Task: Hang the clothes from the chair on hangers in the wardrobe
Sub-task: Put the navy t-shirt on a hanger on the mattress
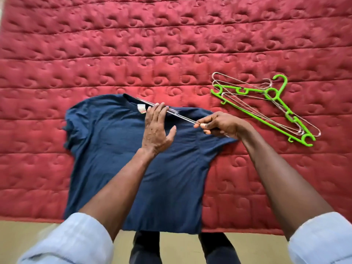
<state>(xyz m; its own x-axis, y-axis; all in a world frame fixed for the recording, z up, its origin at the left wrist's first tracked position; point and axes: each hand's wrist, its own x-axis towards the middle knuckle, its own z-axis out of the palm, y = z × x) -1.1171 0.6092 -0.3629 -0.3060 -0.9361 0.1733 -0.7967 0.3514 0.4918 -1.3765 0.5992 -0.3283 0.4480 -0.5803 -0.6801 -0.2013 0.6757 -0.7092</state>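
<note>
A navy t-shirt [118,149] lies spread flat on a red quilted bed [171,44], its collar toward the far side and its hem hanging slightly over the near edge. A white label shows inside the neckline. Above the collar area a thin metal hanger [182,116] is held edge-on, running from far left to near right across the shirt's shoulder. The left hand [158,128] rests over the shirt just below the collar, its fingers [159,109] pressed together and curled onto the wire, with the thumb spread out to the right. The right hand [219,124] is over the shirt's right sleeve, its fingers [204,126] pinching the wire near its right end. To the right on the bed, well apart from the shirt, lies a small pile of spare hangers: a bright green plastic hanger [274,103] with several wire hangers [247,96] overlapping it. Both forearms are bare, with light blue sleeves [72,242] pushed up near the elbows
</note>
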